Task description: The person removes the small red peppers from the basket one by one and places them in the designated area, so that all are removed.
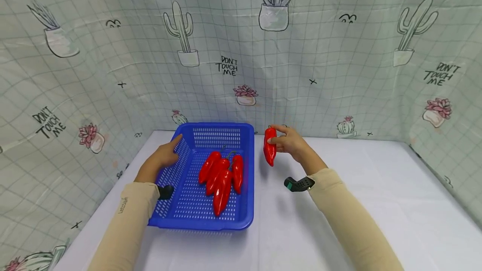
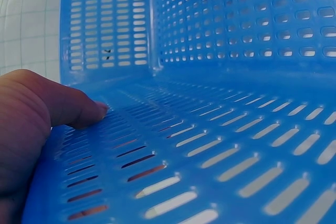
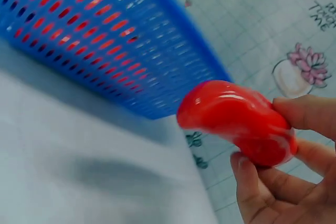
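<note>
Pale gridded cloth [image 1: 320,53], cacti printed all over it, rose right behind the white desk's [image 1: 357,170] back edge! Toward the desk's left edge sat the blue basket [image 1: 247,175], red peppers [image 1: 223,189] piled inside. The left hand's [image 1: 160,158] fingers clasped its left wall; the right hand's [image 1: 290,141] pinched another pepper [image 1: 269,154] aloft, just beyond the basket's right rim!

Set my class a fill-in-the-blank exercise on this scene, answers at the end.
The left hand grips a basket coloured ____.
In the head view, the pepper held by the right hand is to the ____ of the basket.
The cloth behind bears the words "Don't ____ me".
Missing words: blue; right; touch.
</note>
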Demonstrator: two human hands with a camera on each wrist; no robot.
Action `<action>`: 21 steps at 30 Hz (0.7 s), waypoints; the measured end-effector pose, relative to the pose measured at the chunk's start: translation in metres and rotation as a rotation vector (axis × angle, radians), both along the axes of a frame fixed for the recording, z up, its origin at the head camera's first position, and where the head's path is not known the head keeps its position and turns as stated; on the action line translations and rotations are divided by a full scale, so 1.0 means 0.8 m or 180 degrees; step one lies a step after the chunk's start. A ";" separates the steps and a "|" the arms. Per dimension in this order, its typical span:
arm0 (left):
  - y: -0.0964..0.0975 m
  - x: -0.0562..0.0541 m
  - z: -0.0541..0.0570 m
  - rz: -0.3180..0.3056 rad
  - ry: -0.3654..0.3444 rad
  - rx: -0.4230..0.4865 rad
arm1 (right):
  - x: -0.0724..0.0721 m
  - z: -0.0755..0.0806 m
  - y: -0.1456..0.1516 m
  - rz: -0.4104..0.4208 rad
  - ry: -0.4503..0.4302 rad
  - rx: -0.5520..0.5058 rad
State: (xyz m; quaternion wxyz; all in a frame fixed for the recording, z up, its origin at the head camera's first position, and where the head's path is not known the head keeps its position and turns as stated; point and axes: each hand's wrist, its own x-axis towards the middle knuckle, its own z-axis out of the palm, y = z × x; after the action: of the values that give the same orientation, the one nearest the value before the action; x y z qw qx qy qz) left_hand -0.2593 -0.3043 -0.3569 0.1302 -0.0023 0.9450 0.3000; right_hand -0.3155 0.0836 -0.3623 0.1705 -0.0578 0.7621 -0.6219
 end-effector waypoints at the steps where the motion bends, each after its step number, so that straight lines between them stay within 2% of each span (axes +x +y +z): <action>1: 0.000 0.000 -0.001 0.0006 -0.0002 0.0006 | 0.002 -0.005 0.000 -0.0012 -0.0038 0.0039; 4: -0.001 0.000 -0.002 0.0030 -0.0026 0.0016 | 0.005 -0.019 0.000 -0.0070 -0.0149 0.0164; 9: 0.001 -0.004 -0.003 -0.0076 0.0085 -0.0160 | 0.009 -0.040 0.000 -0.0217 -0.0340 0.0299; 12: 0.002 -0.006 -0.003 -0.0095 0.0095 -0.0159 | 0.012 -0.051 0.001 -0.0229 -0.0394 0.0410; 14: 0.002 -0.006 -0.004 -0.0069 0.0067 -0.0141 | 0.014 -0.057 0.001 -0.0213 -0.0361 0.0529; 21: 0.001 -0.001 -0.002 0.0003 0.0042 -0.0105 | 0.017 -0.068 -0.001 -0.0205 0.0042 0.1086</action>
State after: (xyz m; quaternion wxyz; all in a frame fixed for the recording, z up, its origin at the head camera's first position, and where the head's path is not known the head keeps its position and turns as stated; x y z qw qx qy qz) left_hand -0.2604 -0.3038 -0.3582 0.1238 -0.0029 0.9507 0.2845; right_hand -0.3021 0.0828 -0.4167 0.1528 -0.0076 0.8592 -0.4883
